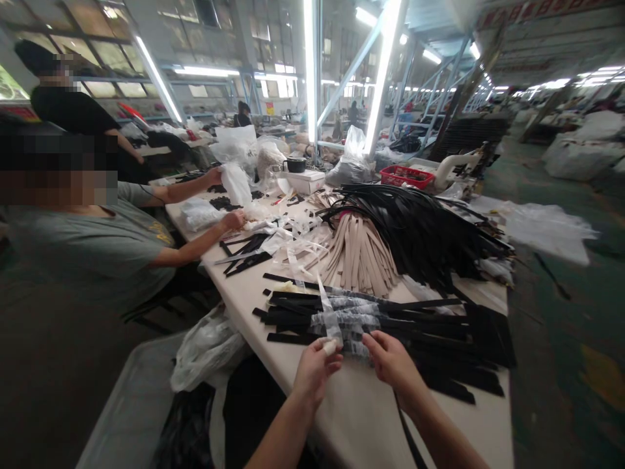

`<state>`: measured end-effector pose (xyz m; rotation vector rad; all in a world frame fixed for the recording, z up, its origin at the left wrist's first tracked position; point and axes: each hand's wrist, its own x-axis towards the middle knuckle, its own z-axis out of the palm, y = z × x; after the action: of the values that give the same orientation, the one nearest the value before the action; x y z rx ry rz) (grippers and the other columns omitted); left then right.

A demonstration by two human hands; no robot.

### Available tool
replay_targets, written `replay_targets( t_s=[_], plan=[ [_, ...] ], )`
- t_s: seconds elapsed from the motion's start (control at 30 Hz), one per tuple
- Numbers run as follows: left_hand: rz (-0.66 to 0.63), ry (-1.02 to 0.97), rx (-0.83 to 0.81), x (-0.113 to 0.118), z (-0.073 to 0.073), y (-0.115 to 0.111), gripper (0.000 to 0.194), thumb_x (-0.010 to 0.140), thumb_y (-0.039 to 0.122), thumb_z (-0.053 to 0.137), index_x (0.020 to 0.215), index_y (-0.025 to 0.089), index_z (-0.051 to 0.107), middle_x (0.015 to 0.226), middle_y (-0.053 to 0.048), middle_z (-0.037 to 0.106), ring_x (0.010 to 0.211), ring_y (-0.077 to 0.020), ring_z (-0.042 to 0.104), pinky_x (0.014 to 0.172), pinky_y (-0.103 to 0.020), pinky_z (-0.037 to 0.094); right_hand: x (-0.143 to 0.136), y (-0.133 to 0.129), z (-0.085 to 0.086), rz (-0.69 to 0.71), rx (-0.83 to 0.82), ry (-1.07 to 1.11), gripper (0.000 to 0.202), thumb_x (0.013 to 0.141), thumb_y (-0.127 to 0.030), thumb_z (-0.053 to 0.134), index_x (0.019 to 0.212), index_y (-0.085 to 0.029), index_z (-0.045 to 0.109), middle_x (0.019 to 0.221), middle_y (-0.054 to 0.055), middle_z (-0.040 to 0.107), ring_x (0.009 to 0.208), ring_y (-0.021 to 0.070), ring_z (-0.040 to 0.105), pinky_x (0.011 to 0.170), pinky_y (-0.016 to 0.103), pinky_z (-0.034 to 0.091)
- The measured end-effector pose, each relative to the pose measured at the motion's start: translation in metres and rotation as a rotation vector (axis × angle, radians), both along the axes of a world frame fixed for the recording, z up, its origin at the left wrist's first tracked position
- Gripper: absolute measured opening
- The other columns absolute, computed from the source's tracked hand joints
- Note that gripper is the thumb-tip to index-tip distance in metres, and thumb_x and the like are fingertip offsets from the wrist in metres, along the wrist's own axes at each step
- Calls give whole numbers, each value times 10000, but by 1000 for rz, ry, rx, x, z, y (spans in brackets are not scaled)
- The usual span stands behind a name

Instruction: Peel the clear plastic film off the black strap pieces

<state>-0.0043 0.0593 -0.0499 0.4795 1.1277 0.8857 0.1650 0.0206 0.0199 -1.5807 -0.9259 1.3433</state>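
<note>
My left hand (315,371) is closed at the near edge of a row of black straps (420,319). Its fingers pinch a thin white strip of film or tape (329,312) that runs up across the straps. Something pale covers its thumb tip; I cannot tell whether it is a wrap or part of the strip. My right hand (393,365) is closed, thumb against fingers, around a narrow black strap (407,433) that hangs over the table's front. Whitish see-through pieces (359,316) lie across the middle of the black straps.
Beige straps (359,254) and a big heap of black straps (424,228) lie further back. A red basket (406,176) and a white box (303,181) stand behind. To the left, a co-worker (112,241) handles a white plastic bag (236,184). Below is a grey bin (122,404).
</note>
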Motion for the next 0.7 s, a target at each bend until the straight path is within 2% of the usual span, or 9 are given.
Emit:
replay_targets(
  t_s=[0.1, 0.2, 0.33, 0.43, 0.57, 0.7],
  plan=[
    [-4, 35, 42, 10, -10, -23, 260, 684, 292, 800, 859, 148, 674, 766, -37, 645, 601, -114, 597, 501, -204, 479, -19, 11, -47, -43, 17, -75, 419, 743, -590, 672, 794, -174, 673, 563, 0, 574, 469, 143, 488, 438, 257, 343],
    [-56, 65, 72, 12, -17, -36, 270, 668, 303, 796, 835, 141, 660, 715, -21, 613, 561, -112, 569, 504, -225, 488, -25, 4, -66, -16, 47, -83, 360, 722, -523, 708, 699, -164, 685, 623, 34, 636, 576, 187, 563, 540, 287, 408],
    [-91, -29, 5, 8, -19, -41, 344, 747, 407, 707, 962, 144, 651, 853, -73, 666, 589, -141, 621, 538, -270, 524, -25, -8, -65, -26, 70, -119, 349, 763, -507, 670, 722, -160, 689, 694, 48, 680, 690, 226, 607, 661, 313, 438],
    [-104, -34, -20, 7, -15, -38, 414, 784, 471, 665, 1010, 124, 670, 889, -108, 685, 634, -162, 644, 554, -278, 534, -24, -9, -61, 29, 78, -131, 368, 781, -512, 650, 703, -155, 695, 671, 42, 678, 671, 224, 606, 642, 305, 431],
    [-136, 51, 32, 6, -9, -30, 358, 734, 382, 739, 948, 95, 729, 881, -134, 712, 722, -169, 644, 555, -224, 509, -23, -11, -59, 100, 86, -144, 328, 772, -457, 667, 673, -146, 699, 665, 40, 684, 671, 219, 603, 641, 300, 422],
    [-38, 84, 57, 5, -7, -27, 323, 711, 363, 775, 901, 102, 756, 907, -135, 724, 729, -155, 627, 547, -196, 484, -22, -16, -60, 118, 75, -157, 297, 751, -429, 691, 688, -139, 707, 664, 38, 678, 665, 211, 588, 650, 299, 413]
  ],
)
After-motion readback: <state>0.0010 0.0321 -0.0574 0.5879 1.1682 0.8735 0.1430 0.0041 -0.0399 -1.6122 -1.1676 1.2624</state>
